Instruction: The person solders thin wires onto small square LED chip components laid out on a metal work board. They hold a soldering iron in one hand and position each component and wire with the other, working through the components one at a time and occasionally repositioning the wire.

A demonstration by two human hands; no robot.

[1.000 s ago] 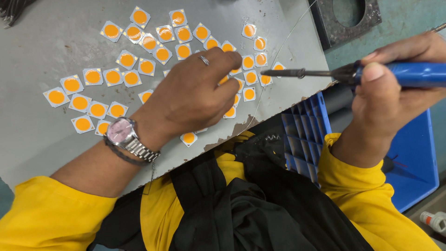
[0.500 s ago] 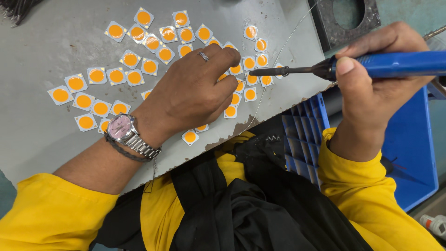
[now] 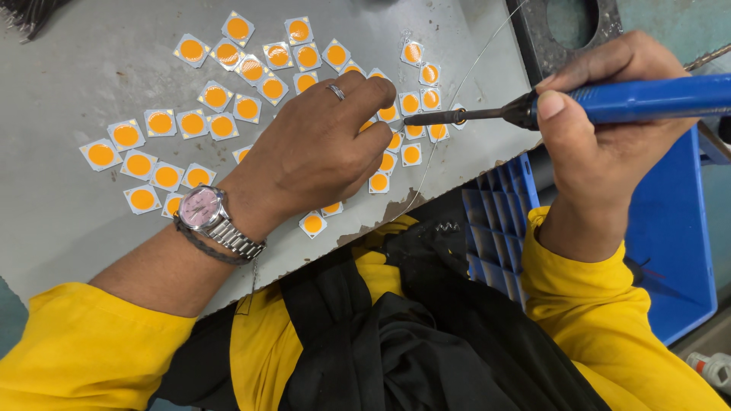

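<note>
Right hand (image 3: 609,144): grip closed around the blue handle of a soldering iron (image 3: 563,106), thumb pressed on top to steady it; the dark tip lies level, aimed at the left fingertips.

Left hand (image 3: 320,152): fingertips pressed together on one square LED chip (image 3: 388,114), pinning it flat to the grey worktop (image 3: 76,221) so the tip can meet it.

Thin solder wire (image 3: 457,91): crosses just beside the tip.

Loose LED chips (image 3: 190,122): white squares with orange discs, scattered face-up around the left hand.

Blue plastic crate (image 3: 670,251): below the worktop's edge, under the right hand.

left hand (image 3: 320,148) resting on orange led chips (image 3: 190,122), right hand (image 3: 601,144) gripping blue soldering iron (image 3: 609,100), grey table (image 3: 91,61)
</note>
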